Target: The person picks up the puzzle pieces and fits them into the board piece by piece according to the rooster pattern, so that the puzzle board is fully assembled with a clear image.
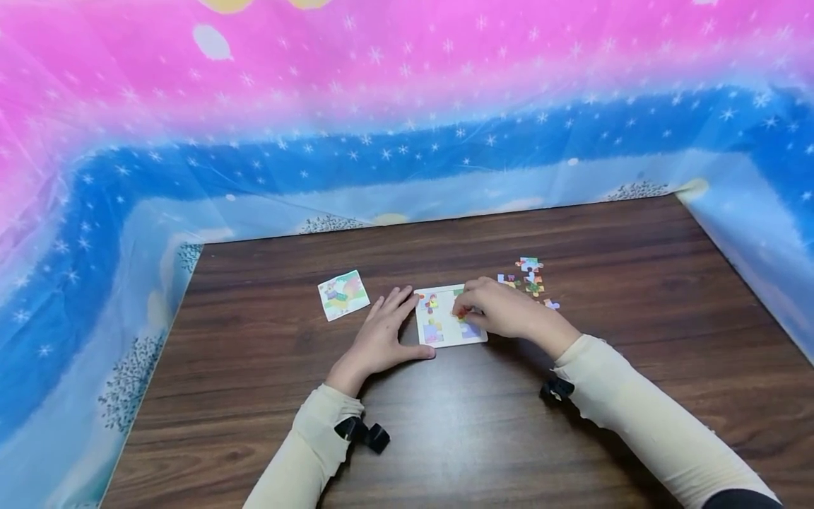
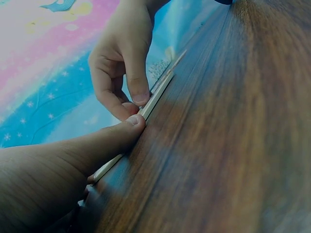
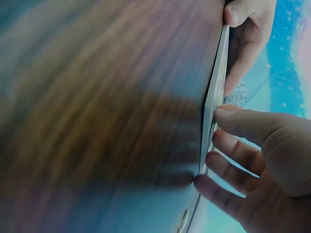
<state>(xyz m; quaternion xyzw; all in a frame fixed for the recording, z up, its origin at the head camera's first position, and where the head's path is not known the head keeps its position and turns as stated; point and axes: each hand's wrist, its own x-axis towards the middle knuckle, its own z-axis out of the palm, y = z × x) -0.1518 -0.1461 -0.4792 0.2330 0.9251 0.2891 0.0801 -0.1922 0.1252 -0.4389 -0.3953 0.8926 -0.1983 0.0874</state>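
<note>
A white-bordered puzzle board [image 1: 449,339] lies on the table, with colourful pieces along its left and right sides and a bare pale strip down its middle. My left hand [image 1: 380,338] is spread at the board's left side. Its thumb [image 2: 124,133] lies straight against the near edge, and its index fingertip touches the upper left corner. Over the board's right half, my right hand [image 1: 499,309] pinches a small red and yellow puzzle piece [image 1: 462,317] close to the surface. The right fingers [image 3: 233,167] mostly hide that piece.
Several loose puzzle pieces [image 1: 533,283] lie beyond the right hand, some joined together. A square picture card [image 1: 343,295] lies to the left of the board. A patterned cloth [image 1: 407,155] hangs behind the dark wooden table [image 1: 254,367].
</note>
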